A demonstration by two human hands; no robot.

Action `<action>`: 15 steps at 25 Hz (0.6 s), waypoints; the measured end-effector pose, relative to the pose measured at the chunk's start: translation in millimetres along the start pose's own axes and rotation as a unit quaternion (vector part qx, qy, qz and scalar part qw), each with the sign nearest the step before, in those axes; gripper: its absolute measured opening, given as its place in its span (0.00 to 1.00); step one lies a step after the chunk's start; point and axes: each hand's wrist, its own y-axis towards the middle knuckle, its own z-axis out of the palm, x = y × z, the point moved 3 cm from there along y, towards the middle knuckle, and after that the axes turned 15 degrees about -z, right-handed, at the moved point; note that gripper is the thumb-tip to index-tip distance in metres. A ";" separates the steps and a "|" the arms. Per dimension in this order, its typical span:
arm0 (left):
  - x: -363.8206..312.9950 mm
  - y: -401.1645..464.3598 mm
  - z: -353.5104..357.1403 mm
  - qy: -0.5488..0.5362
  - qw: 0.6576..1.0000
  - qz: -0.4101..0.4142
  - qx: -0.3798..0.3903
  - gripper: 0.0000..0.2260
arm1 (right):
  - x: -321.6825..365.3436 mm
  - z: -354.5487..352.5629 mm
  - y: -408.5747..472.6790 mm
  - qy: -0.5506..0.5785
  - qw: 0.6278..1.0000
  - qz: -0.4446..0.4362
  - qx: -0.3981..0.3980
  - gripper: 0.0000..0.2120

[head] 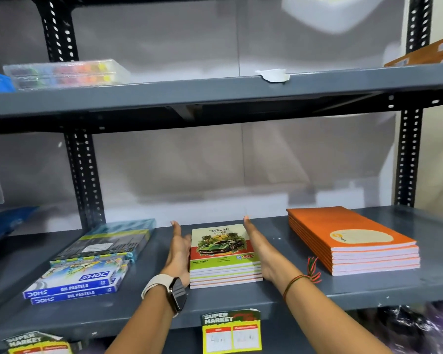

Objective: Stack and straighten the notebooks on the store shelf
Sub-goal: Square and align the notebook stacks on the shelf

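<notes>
A small stack of notebooks with a green car printed on the top cover (224, 254) lies flat on the grey metal shelf (292, 295), near the middle of its front edge, its page edges facing forward. The left hand (178, 251) lies flat against the stack's left side, fingers straight and together, pointing toward the back of the shelf; a smartwatch with a pale strap (168, 290) sits on that wrist. The right hand (262, 249) presses flat against the stack's right side, fingers likewise straight, with a red and green thread (302, 279) round the wrist. Neither hand curls round anything. Toward the shelf's right end rests a stack of orange-covered notebooks (353, 241), well apart. Toward the left end lie blue oil pastel boxes (77, 284).
</notes>
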 end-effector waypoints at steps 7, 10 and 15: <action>30.0 8.3 61.8 0.011 1.000 0.007 0.023 0.36 | 1.3 -72.6 -0.8 -0.044 0.999 0.015 -0.027 0.46; 33.1 8.0 69.3 0.011 0.999 0.016 0.025 0.37 | 0.1 -79.9 0.0 -0.050 0.998 0.017 -0.019 0.47; 31.5 -1.0 67.7 0.075 0.997 0.012 -0.001 0.39 | 7.0 -79.0 -7.1 -0.060 0.998 0.004 0.010 0.45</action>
